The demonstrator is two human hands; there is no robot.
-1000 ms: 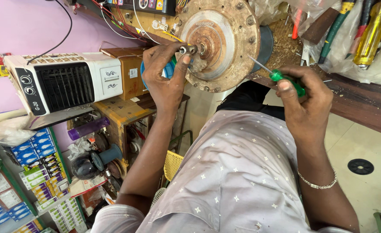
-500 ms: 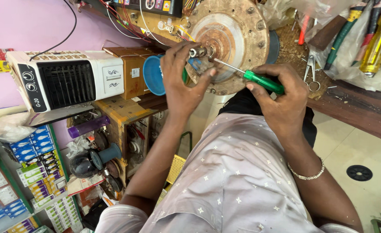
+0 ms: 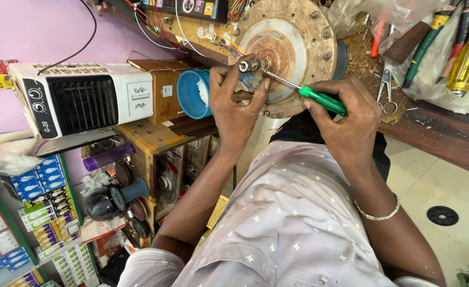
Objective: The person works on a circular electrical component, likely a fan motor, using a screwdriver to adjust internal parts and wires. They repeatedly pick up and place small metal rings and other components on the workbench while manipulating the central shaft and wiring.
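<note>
We see our left hand closed around a short metal shaft that sticks out at the hub of a round, rusty motor disc. The fingertips pinch the shaft's end, and the thumb lies against the disc face just below the hub.

Our right hand is wrapped tight around the green handle of a screwdriver. Its thin steel blade runs up and left, and the tip meets the hub just beside the shaft. The two hands sit close together, with only the blade's length between them.

The disc lies on a wooden bench, its lower rim reaching the bench edge near our body. Bolts ring its outer rim. To the right of the disc, scissors lie on the bench, near our right knuckles, and beyond them a bag of tools crowds the far right corner. To the left of the disc a blue tub sits touching a brown box, just beside our left wrist, so room on that side is tight. Farther left stands a white cooler. Red and yellow wires trail along the top edge behind the disc. Below the bench the pale floor lies open on the right.
</note>
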